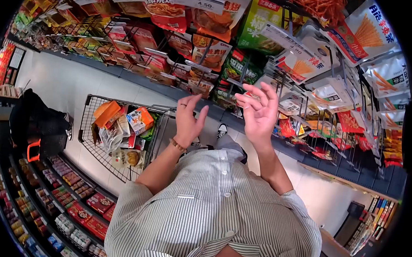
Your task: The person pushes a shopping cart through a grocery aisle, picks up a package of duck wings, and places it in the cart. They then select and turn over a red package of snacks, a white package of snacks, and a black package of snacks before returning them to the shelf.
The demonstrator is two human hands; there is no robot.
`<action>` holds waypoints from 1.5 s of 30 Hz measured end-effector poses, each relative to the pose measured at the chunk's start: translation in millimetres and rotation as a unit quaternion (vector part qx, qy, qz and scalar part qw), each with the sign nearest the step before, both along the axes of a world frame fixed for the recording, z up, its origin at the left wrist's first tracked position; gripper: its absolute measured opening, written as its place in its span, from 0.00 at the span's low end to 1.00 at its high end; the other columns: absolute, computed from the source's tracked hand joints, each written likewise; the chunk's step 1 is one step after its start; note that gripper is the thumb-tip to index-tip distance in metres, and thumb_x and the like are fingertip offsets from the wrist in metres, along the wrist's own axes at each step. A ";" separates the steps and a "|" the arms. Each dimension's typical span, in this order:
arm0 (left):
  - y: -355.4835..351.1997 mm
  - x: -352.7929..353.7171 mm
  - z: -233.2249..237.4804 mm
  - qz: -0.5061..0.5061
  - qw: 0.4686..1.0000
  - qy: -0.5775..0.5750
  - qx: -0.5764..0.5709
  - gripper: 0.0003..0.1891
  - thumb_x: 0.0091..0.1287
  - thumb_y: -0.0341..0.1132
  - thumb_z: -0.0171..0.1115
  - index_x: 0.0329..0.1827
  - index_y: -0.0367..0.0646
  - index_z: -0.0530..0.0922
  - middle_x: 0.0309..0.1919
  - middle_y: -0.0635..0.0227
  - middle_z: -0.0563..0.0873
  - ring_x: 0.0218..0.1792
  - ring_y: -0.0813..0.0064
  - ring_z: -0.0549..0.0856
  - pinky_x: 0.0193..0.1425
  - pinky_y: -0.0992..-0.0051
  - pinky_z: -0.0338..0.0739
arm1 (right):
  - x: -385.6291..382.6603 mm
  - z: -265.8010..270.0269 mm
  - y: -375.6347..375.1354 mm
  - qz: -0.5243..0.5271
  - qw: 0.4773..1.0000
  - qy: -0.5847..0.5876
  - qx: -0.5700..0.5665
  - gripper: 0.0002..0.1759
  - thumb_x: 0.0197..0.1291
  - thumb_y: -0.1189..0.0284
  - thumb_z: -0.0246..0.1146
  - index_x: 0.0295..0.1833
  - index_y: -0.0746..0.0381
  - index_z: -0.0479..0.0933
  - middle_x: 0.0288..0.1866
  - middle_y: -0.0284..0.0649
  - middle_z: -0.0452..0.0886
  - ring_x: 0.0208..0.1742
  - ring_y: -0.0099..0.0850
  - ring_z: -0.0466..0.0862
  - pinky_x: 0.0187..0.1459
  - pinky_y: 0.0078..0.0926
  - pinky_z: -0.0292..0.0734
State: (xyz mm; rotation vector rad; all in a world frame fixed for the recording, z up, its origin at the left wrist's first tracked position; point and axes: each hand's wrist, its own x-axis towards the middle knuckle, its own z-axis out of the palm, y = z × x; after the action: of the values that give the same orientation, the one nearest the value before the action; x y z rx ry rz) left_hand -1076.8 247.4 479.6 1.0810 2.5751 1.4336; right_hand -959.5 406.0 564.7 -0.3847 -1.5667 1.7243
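Observation:
Both hands are raised in front of the striped shirt, holding nothing. My left hand (188, 121), with a bracelet at the wrist, has its fingers apart beside the handle end of the shopping cart (89, 119). Palm up and fingers loosely curled but spread, my right hand (260, 113) is nearest to the hanging snack packets. Above it hang a green bag (261, 27) and a white-and-red packet (305, 64). Inside the cart lie an orange box (140, 119), clear plastic packs (113, 136) and other packaged goods.
A hook rack of snack bags (167, 9) with price tags spans the top and right. Another person in dark clothing (39, 114) stands at the left, near an orange-handled basket (33, 151). Shelves of jars and boxes (80, 215) curve along the lower left. Pale floor tiles (102, 82) show between them.

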 end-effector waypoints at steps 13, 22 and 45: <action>39.2 -4.1 91.3 -0.187 0.966 0.136 0.117 0.13 0.55 0.25 0.74 0.44 0.44 0.87 0.40 0.68 0.86 0.40 0.64 0.86 0.42 0.67 0.82 | 5.2 9.3 -21.2 -0.009 0.983 -0.114 0.143 0.40 0.61 0.88 0.56 0.78 0.66 0.50 0.69 0.60 0.72 0.58 0.41 0.87 0.59 0.33 0.83; 47.5 -3.8 89.3 -0.202 0.957 0.205 0.049 0.13 0.53 0.25 0.72 0.43 0.42 0.85 0.40 0.67 0.87 0.40 0.63 0.85 0.45 0.66 0.83 | 0.4 4.1 -10.6 0.015 0.980 -0.122 0.160 0.41 0.60 0.88 0.56 0.78 0.67 0.49 0.70 0.61 0.72 0.57 0.45 0.87 0.57 0.35 0.84; 57.2 -23.8 88.6 -0.150 0.958 0.198 0.144 0.11 0.56 0.23 0.72 0.41 0.39 0.83 0.38 0.64 0.86 0.37 0.62 0.86 0.41 0.67 0.82 | -15.9 14.3 2.2 0.067 0.990 -0.058 0.113 0.43 0.57 0.89 0.52 0.79 0.67 0.48 0.72 0.60 0.69 0.65 0.50 0.83 0.64 0.40 0.81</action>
State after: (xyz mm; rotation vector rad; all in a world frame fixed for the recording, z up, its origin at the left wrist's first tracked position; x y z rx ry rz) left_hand -1100.6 304.7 568.2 1.8814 2.3158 1.6856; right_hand -975.4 408.2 579.1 -0.2752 -1.8887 1.6255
